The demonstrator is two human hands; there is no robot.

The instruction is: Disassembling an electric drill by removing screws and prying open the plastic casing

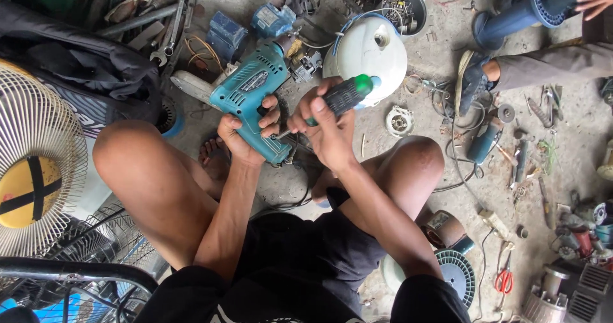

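The floor (pixel 434 54) is grey concrete, dusty and stained, in soft daylight. Small parts and tools lie all over it. At the left edge of the frame stands a fan grille (pixel 35 163) with a yellow middle. Wrenches (pixel 172 23) lie in the upper left. A white round cover (pixel 370 51) sits near the top middle. Red scissors (pixel 504 278) lie in the lower right, next to a green ribbed wheel (pixel 456 275). A dark bag (pixel 70 61) fills the upper left.
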